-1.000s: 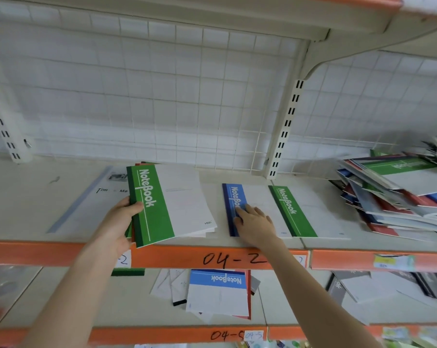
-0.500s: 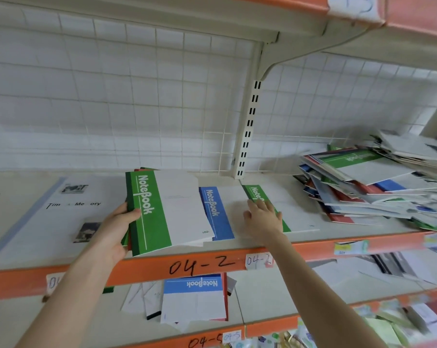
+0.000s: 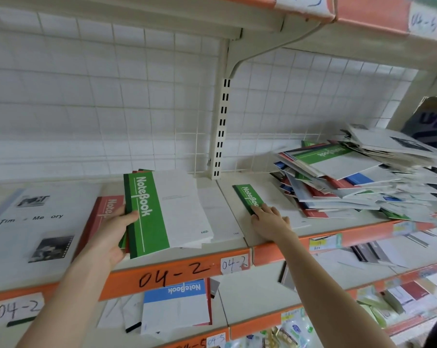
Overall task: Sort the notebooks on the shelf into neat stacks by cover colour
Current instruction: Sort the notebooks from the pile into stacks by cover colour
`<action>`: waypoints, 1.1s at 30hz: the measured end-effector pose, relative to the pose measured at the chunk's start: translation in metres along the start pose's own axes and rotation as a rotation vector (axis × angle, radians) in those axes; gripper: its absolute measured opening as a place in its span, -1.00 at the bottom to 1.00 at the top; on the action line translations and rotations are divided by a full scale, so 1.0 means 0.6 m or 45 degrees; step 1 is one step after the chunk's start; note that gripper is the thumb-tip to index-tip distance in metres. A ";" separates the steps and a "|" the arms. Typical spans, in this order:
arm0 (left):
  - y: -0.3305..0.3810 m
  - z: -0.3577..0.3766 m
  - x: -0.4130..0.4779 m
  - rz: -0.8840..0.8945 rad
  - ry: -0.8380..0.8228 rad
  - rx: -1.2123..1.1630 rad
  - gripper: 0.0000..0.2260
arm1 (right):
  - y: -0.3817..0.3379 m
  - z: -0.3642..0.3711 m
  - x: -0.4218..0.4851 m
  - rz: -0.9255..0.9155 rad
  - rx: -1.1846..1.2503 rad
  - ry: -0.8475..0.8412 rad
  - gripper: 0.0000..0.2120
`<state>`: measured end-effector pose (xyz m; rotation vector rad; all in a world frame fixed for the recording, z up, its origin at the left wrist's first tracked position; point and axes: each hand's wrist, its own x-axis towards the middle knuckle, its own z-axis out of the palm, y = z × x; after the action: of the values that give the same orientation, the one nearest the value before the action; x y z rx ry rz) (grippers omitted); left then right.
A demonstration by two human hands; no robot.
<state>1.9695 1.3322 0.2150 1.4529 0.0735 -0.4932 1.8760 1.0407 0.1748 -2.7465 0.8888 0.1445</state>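
My left hand (image 3: 110,238) grips a stack of green-striped notebooks (image 3: 149,212) by its spine, tilted up off the shelf. A red notebook (image 3: 106,209) lies under the stack's left edge. Beneath its right edge shows a white cover (image 3: 217,214), stripe hidden. To the right a single green notebook (image 3: 248,197) lies flat on the shelf. My right hand (image 3: 271,221) rests on the near end of its spine, fingers fairly straight. A messy pile of green, blue and red notebooks (image 3: 350,182) leans at the far right.
A large white "Time Memory" book (image 3: 36,222) lies at the left. The shelf's orange front edge (image 3: 174,272) is marked 04-2. An upright slotted post (image 3: 221,121) stands against the wire-grid back. On the lower shelf lies a blue notebook (image 3: 174,305) among loose ones.
My right hand left the blue notebook and now lies on the green one to its right. The green stack in my left hand now covers the blue stripe, and a red notebook shows under it.
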 end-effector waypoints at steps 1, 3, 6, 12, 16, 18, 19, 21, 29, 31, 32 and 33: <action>0.001 -0.002 0.000 -0.001 0.002 0.002 -0.82 | -0.001 -0.002 0.001 0.024 0.009 -0.011 -0.55; 0.003 -0.009 -0.001 -0.005 0.022 0.000 -0.83 | -0.015 -0.004 0.002 0.038 0.012 -0.003 -0.57; 0.006 -0.032 -0.003 -0.005 0.071 -0.005 -0.80 | -0.067 0.003 -0.006 -0.148 -0.020 0.054 -0.58; 0.010 -0.085 -0.012 0.014 0.185 -0.005 -0.73 | -0.173 0.043 -0.039 -0.627 -0.119 -0.027 -0.52; 0.013 -0.108 -0.015 0.014 0.233 -0.030 -0.72 | -0.157 0.057 -0.027 -0.592 -0.189 -0.044 -0.53; 0.014 -0.116 -0.016 0.014 0.242 -0.037 -0.71 | -0.135 0.049 -0.024 -0.536 -0.203 -0.030 -0.53; 0.015 -0.120 -0.017 0.014 0.250 -0.039 -0.71 | -0.124 0.044 -0.022 -0.509 -0.206 -0.030 -0.53; 0.015 -0.129 -0.017 0.011 0.259 -0.043 -0.71 | -0.108 0.037 -0.019 -0.473 -0.197 -0.045 -0.54; 0.013 -0.182 -0.039 -0.027 0.278 -0.071 -0.76 | -0.195 0.044 -0.036 -0.573 -0.094 0.048 -0.57; 0.012 -0.201 -0.051 -0.028 0.315 -0.080 -0.79 | -0.243 0.054 -0.046 -0.721 -0.027 0.029 -0.54; 0.011 -0.212 -0.056 -0.031 0.334 -0.085 -0.82 | -0.267 0.059 -0.051 -0.793 -0.014 0.004 -0.52; 0.010 -0.221 -0.062 -0.039 0.348 -0.095 -0.85 | -0.288 0.064 -0.055 -0.861 -0.034 -0.025 -0.49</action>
<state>1.9710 1.4700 0.2152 1.4405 0.3288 -0.3106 1.9502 1.2049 0.1793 -2.8886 -0.0777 0.0538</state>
